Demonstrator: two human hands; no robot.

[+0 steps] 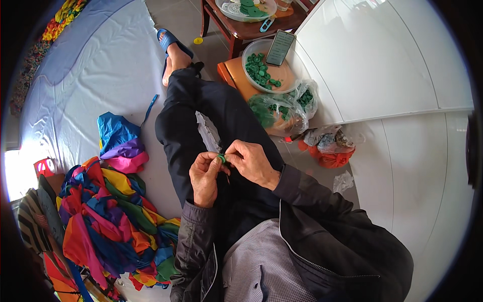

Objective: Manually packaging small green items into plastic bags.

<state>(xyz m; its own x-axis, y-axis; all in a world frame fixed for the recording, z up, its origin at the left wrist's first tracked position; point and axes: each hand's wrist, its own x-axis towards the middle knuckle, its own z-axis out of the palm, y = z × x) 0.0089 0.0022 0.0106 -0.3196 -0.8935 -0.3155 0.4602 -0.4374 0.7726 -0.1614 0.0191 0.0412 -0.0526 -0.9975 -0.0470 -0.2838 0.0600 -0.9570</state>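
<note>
Above my lap, my left hand [204,180] pinches a small round green piece [221,158] between thumb and fingers. My right hand [254,164] meets it from the other side, thumb and forefinger closed at the piece's edge. Whether the right fingertips grip the piece itself or something thin on it is too small to tell. Just beyond the hands, a crumpled whitish strip [208,132] lies on my dark trousers. Similar green pieces fill part of a clear plastic bowl [246,59] to the far right, with a phone [280,48] resting on its rim.
Beside the bowl, clear plastic bags [282,111] hold more green pieces. Behind stands a brown wooden chair [241,31] carrying a white bowl [264,16] and a blue cutter [267,24]. Colourful fabric [110,216] is heaped at my left. A white panel [372,55] rises at right.
</note>
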